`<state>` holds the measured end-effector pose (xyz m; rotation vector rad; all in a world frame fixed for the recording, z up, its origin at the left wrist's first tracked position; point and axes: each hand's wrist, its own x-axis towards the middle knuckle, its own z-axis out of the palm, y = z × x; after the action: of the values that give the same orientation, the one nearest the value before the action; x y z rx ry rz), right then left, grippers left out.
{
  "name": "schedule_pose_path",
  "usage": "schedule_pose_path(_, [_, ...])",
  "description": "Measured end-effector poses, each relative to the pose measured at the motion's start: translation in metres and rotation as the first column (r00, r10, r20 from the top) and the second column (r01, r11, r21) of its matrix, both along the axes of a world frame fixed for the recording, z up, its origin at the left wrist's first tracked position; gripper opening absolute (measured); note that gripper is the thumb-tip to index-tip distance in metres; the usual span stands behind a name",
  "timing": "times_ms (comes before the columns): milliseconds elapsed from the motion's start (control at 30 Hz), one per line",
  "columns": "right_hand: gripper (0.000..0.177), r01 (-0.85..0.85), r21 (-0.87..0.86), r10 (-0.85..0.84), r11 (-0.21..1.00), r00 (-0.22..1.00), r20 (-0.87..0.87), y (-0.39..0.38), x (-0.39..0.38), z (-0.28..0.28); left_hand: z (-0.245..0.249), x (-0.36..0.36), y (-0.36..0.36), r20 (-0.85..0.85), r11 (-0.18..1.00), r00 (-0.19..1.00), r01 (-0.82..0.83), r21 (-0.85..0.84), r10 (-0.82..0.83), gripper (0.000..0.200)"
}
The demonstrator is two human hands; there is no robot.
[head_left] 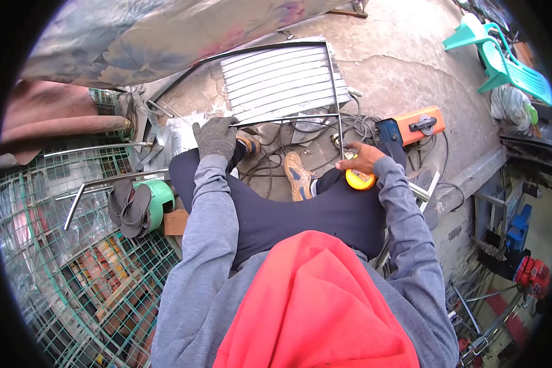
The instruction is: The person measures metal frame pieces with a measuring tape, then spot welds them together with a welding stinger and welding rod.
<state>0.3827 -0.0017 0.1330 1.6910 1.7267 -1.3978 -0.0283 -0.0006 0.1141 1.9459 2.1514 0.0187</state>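
My left hand [218, 136], in a dark grey knit glove, is closed at the near end of a thin dark metal frame [288, 119], fingertips curled on its bar. The frame's long sides run away over the ground and meet a far crossbar. My bare right hand [363, 158] is above my right thigh, beside the lower end of the frame's right bar [335, 80]. A yellow-orange tape measure [360, 178] is under its palm, against the thigh, and the fingers bend round it. The palm side is hidden. A white slatted panel [279, 80] lies beneath the frame.
An orange machine [414, 126] with a black handle stands right, with black cables [276, 150] round my feet. Green wire mesh [61, 245] lies left, with dark slippers [135, 208] and a teal round object [161, 201]. A turquoise plastic chair [509, 67] is far right; patterned fabric [159, 40] hangs ahead.
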Motion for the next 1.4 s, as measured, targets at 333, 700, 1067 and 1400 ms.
schedule_pose_path(333, [0.141, 0.299, 0.190, -0.180, 0.935, 0.863, -0.472, -0.059, -0.029, 0.101, 0.077, 0.122, -0.064, 0.933, 0.934, 0.359, 0.338, -0.118, -0.012, 0.043])
schedule_pose_path(700, [0.136, 0.018, 0.121, 0.058, 0.993, 0.798, -0.599, -0.087, -0.042, 0.103, 0.090, 0.129, -0.097, 0.919, 0.686, 0.292, 0.727, -0.032, -0.266, 0.040])
schedule_pose_path(1067, [0.022, 0.253, 0.438, -0.071, 0.863, 0.918, -0.390, -0.009, 0.076, 0.027, 0.013, -0.104, -0.044, 0.932, 0.543, -0.352, -0.767, -0.342, 0.089, 0.020])
schedule_pose_path(1400, [0.028, -0.185, 0.704, 0.127, 0.686, 0.983, 0.135, 0.025, 0.090, -0.006, -0.105, -0.131, -0.009, 0.331, 0.753, 0.895, -0.435, 0.494, 0.300, 0.035])
